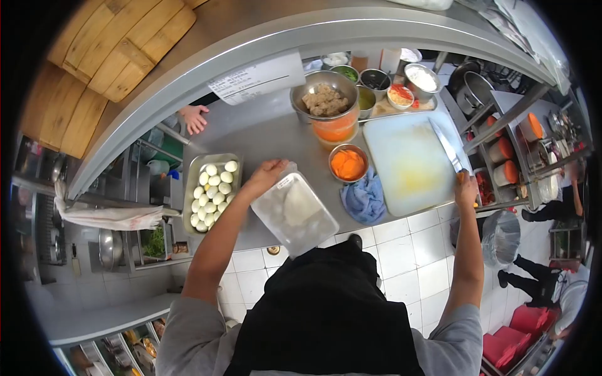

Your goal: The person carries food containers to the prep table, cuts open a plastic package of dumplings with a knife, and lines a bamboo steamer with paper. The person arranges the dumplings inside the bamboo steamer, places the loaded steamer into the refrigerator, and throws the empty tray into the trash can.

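My left hand is closed on the far rim of a translucent plastic container, which holds something whitish and is tilted at the counter's front edge. Left of it, a metal tray is filled with several pale, egg-like pieces. My right hand is wrapped round the handle of a large knife. The blade lies over the right side of a white cutting board with a yellow stain. Between the container and the board are a bowl of orange slices and a crumpled blue cloth.
Behind the orange slices, a metal bowl of brownish food rests on an orange-filled container. Several small bowls line the back. Another person's hand touches the counter's far left. A metal shelf overhangs the counter. People stand at far right.
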Demonstrator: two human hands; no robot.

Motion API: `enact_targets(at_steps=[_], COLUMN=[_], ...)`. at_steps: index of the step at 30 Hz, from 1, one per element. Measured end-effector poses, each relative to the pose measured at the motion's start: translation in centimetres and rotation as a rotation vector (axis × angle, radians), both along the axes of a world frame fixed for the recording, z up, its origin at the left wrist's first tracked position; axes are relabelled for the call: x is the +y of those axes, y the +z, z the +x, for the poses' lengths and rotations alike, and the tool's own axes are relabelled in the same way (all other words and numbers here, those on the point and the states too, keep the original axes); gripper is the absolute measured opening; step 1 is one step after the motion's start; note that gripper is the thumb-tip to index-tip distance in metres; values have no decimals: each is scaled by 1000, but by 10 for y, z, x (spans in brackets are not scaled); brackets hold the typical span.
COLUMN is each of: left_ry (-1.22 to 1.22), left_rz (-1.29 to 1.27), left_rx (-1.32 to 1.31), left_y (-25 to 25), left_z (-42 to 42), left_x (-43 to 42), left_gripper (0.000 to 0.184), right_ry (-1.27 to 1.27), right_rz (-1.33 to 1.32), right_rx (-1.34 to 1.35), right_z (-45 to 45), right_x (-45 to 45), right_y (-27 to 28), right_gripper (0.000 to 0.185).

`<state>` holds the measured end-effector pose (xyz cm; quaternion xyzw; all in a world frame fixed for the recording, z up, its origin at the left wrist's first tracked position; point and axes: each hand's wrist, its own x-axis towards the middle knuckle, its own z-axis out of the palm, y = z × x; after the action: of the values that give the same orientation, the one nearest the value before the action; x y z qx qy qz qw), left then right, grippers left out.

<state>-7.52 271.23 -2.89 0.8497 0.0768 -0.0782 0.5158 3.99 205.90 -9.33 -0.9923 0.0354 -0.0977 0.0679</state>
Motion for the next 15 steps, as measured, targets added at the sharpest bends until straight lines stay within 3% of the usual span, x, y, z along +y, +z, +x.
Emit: enact_targets(at_steps=[3,5,7,9,11,15], left_ry=[13,21,31,43,27,-24], left_rz=[-260,-156,-59,364,423,486], left_rx=[-31,-82,-129,-217,-311,-419], left_y=[72,80,91,121,135,161], left_z=[-21,-24,-31,-42,-46,-45], left_x=[-3,12,24,20,17,6], left_gripper=[19,18,17,13,12,13], right_ry=[140,200,56,41,69,221], right_rz=[170,219,682,1213,1373,1339], right_rx=[-52,-144,130,317,500,797], right_z=[-23,-56,-118,-177,-222,-238], right_x=[10,15,53,72,122,234], right_y=[8,16,77,104,154,221], right_gripper=[37,29,24,26,32,48])
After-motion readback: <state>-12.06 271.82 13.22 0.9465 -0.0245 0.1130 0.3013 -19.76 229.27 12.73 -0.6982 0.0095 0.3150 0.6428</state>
